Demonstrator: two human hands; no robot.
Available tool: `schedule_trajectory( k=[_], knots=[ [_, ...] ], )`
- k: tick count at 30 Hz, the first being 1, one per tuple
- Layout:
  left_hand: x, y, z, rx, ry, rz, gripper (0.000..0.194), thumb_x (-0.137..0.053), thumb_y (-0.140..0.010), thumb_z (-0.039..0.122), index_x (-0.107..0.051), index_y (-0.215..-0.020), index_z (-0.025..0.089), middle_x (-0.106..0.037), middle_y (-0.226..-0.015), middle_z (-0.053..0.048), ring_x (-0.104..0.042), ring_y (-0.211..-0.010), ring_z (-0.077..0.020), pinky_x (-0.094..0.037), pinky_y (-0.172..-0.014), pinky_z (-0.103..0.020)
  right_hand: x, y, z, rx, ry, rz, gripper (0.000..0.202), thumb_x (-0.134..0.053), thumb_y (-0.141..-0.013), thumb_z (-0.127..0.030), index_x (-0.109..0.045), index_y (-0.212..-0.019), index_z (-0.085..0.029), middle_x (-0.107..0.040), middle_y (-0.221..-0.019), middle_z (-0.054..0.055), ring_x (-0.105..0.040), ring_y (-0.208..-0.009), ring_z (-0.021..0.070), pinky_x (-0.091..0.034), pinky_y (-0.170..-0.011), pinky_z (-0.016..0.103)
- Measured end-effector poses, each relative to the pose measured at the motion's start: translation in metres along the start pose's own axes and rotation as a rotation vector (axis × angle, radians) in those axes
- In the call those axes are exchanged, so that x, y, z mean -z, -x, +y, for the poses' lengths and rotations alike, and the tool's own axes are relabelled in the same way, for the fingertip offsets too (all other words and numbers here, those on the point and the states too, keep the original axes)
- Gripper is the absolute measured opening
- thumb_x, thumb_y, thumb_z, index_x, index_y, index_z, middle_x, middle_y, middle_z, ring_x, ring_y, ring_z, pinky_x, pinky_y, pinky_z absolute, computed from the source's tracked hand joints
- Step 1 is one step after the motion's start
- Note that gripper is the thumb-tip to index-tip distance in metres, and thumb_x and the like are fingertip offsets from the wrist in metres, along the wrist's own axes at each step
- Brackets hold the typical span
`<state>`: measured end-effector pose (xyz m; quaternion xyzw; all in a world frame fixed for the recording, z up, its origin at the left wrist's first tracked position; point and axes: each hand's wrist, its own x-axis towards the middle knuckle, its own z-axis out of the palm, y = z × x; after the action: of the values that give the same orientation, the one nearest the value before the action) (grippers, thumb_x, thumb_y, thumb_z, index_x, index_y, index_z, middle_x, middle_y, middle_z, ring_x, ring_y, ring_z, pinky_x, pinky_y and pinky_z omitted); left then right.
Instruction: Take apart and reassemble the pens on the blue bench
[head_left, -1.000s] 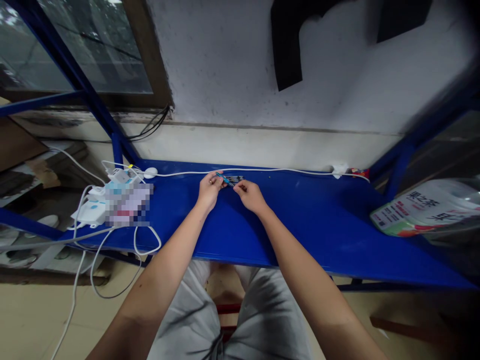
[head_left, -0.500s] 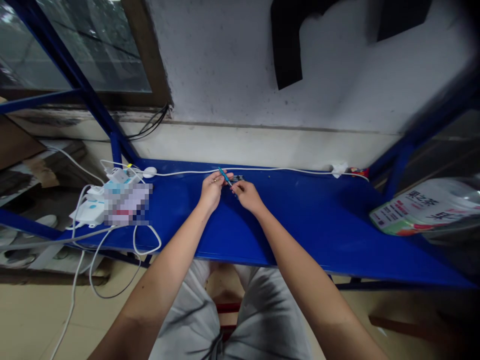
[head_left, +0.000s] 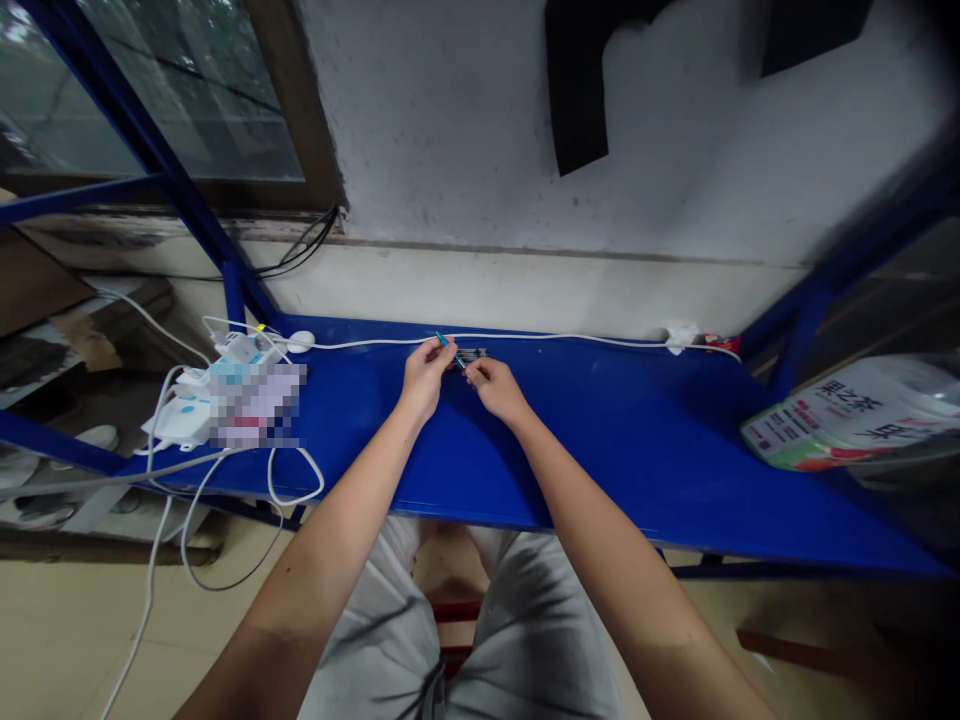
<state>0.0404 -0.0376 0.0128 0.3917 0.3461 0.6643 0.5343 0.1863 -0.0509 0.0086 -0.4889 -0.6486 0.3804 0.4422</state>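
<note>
A slim teal pen [head_left: 442, 341] slants between my two hands over the blue shelf top. My left hand [head_left: 426, 374] is closed round its upper part, and the teal end sticks out above the fingers. At the lower, silvery end, my right hand [head_left: 495, 388] pinches with thumb and fingertips. The fingers partly hide the pen, so I cannot tell whether it is one piece or two parts. Just behind the hands, several thin dark pen-like pieces [head_left: 472, 354] lie on the shelf, small and partly covered.
The blue shelf [head_left: 637, 450] runs along the wall. White power strips [head_left: 187, 415] and looped cables sit at left beside a blurred-out item [head_left: 259, 405]. A white cable [head_left: 360, 345] follows the back edge. A large labelled plastic bottle [head_left: 847, 415] and crumpled tissue [head_left: 681, 338] are at right.
My left fingers, earlier loosely spread along the pen, have closed round its upper part. The right hand keeps its pinch in nearly the same place.
</note>
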Motion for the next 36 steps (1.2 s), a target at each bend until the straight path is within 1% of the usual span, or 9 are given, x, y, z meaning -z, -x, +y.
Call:
schedule_trajectory(
  k=[4, 9, 15, 19, 22, 26, 29, 32, 36],
  knots=[
    [0.003, -0.001, 0.0, 0.052, 0.031, 0.002, 0.022, -0.086, -0.074, 0.018, -0.075, -0.093, 0.015, -0.075, -0.083, -0.004, -0.068, -0.074, -0.0133, -0.053, -0.077, -0.028, -0.002, 0.0, 0.001, -0.002, 0.025, -0.017, 0.017, -0.053, -0.09, -0.021, -0.062, -0.077, -0.019, -0.061, -0.07, 0.001, -0.055, -0.065, 0.0166, -0.041, -0.066, 0.029],
    [0.002, 0.0, 0.003, 0.075, 0.081, -0.071, 0.021, -0.083, -0.078, 0.019, -0.074, -0.097, 0.015, -0.078, -0.093, -0.009, -0.073, -0.086, -0.0188, -0.056, -0.084, -0.034, -0.006, -0.003, 0.008, -0.078, -0.062, -0.036, 0.028, -0.047, -0.098, -0.034, -0.059, -0.076, -0.021, -0.056, -0.066, 0.0, -0.049, -0.058, 0.0156, -0.039, -0.06, 0.028],
    [0.002, 0.0, 0.002, 0.066, 0.043, -0.016, 0.021, -0.084, -0.077, 0.016, -0.073, -0.095, 0.016, -0.073, -0.081, -0.004, -0.072, -0.081, -0.0174, -0.056, -0.084, -0.034, -0.007, -0.002, 0.005, -0.036, -0.04, 0.019, 0.029, -0.055, -0.096, -0.043, -0.059, -0.078, -0.021, -0.056, -0.069, 0.001, -0.047, -0.062, 0.0154, -0.038, -0.06, 0.027],
    [0.003, 0.001, 0.004, 0.091, 0.058, -0.063, 0.02, -0.082, -0.079, 0.015, -0.074, -0.097, 0.015, -0.078, -0.089, -0.007, -0.075, -0.086, -0.0196, -0.058, -0.088, -0.036, -0.003, 0.004, -0.005, -0.201, -0.32, -0.109, 0.032, -0.056, -0.097, -0.048, -0.056, -0.079, -0.022, -0.043, -0.06, -0.004, -0.032, -0.05, 0.011, -0.029, -0.05, 0.024],
    [0.001, 0.004, 0.008, 0.089, 0.069, -0.11, 0.019, -0.082, -0.079, 0.015, -0.074, -0.096, 0.016, -0.078, -0.088, -0.006, -0.075, -0.085, -0.019, -0.059, -0.088, -0.036, 0.005, 0.008, -0.011, -0.335, -0.566, -0.241, 0.024, -0.059, -0.096, -0.04, -0.055, -0.081, -0.021, -0.035, -0.058, -0.007, -0.022, -0.047, 0.0086, -0.021, -0.047, 0.022],
    [-0.001, 0.006, 0.012, 0.081, 0.066, -0.15, 0.018, -0.083, -0.08, 0.017, -0.072, -0.094, 0.017, -0.076, -0.088, -0.005, -0.074, -0.087, -0.0189, -0.058, -0.089, -0.036, 0.013, 0.009, -0.018, -0.424, -0.712, -0.339, 0.018, -0.059, -0.095, -0.031, -0.056, -0.082, -0.019, -0.028, -0.057, -0.009, -0.016, -0.048, 0.0084, -0.016, -0.046, 0.022],
    [0.0, 0.003, 0.012, 0.058, 0.075, -0.117, 0.016, -0.082, -0.082, 0.018, -0.07, -0.093, 0.018, -0.075, -0.092, -0.005, -0.073, -0.091, -0.0186, -0.057, -0.089, -0.035, 0.02, 0.006, -0.022, -0.385, -0.76, -0.299, 0.022, -0.061, -0.096, -0.04, -0.059, -0.089, -0.019, -0.036, -0.06, -0.006, -0.024, -0.049, 0.0102, -0.025, -0.047, 0.024],
    [0.004, -0.002, 0.008, 0.05, 0.092, -0.049, 0.012, -0.08, -0.084, 0.016, -0.069, -0.089, 0.02, -0.072, -0.088, -0.003, -0.07, -0.084, -0.0152, -0.054, -0.081, -0.03, 0.03, 0.004, -0.024, -0.267, -0.766, -0.182, 0.034, -0.055, -0.099, -0.054, -0.062, -0.1, -0.021, -0.05, -0.069, 0.0, -0.041, -0.058, 0.0153, -0.041, -0.056, 0.03],
    [0.008, -0.004, 0.002, 0.069, 0.119, -0.063, 0.012, -0.08, -0.084, 0.016, -0.07, -0.088, 0.02, -0.067, -0.075, 0.0, -0.064, -0.068, -0.0121, -0.048, -0.067, -0.026, 0.037, 0.005, -0.023, -0.107, -0.744, -0.039, 0.042, -0.041, -0.103, -0.052, -0.066, -0.109, -0.02, -0.063, -0.086, 0.01, -0.056, -0.079, 0.0223, -0.05, -0.072, 0.039]
  ],
)
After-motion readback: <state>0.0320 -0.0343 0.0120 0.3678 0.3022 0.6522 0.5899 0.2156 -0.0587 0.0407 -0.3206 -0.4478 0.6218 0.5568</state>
